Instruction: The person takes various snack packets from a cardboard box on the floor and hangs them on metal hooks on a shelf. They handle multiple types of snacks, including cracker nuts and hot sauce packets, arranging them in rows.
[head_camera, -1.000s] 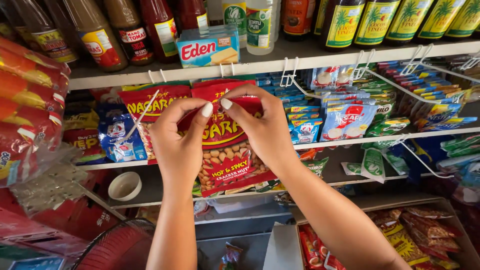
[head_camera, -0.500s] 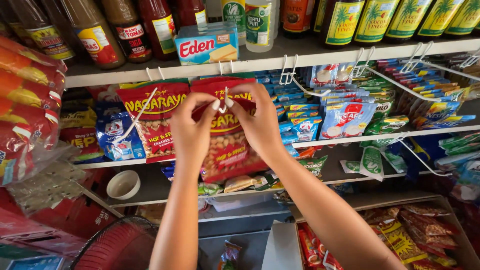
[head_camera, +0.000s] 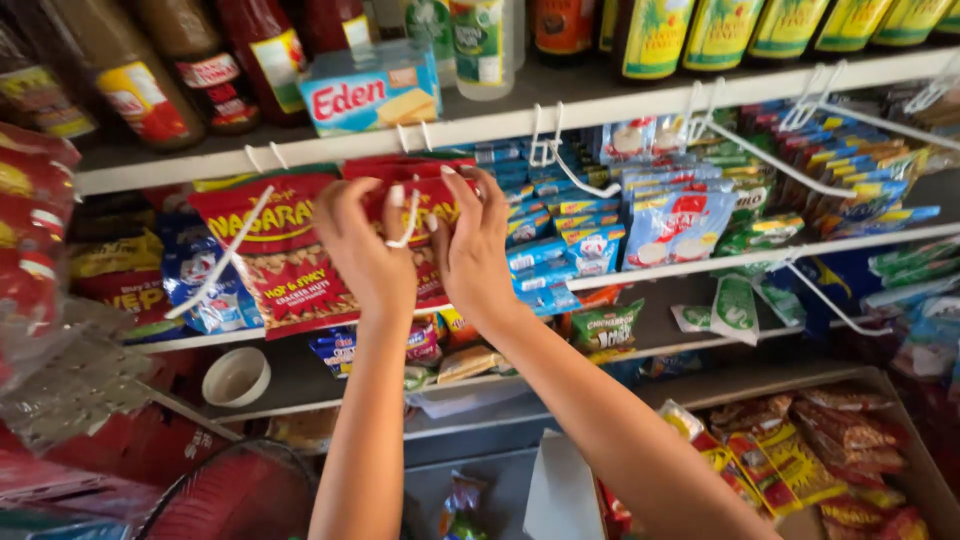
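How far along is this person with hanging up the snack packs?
One red nut pack already hangs on its white hook. Both the left hand and the right hand hold a second red pack at the tip of the next hook. It does not yet look pushed fully on; sliding it back along the hook is left.

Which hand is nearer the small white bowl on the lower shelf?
Left. The left hand is up on the red snack packet, above and right of the small white bowl; the right hand is farther right.
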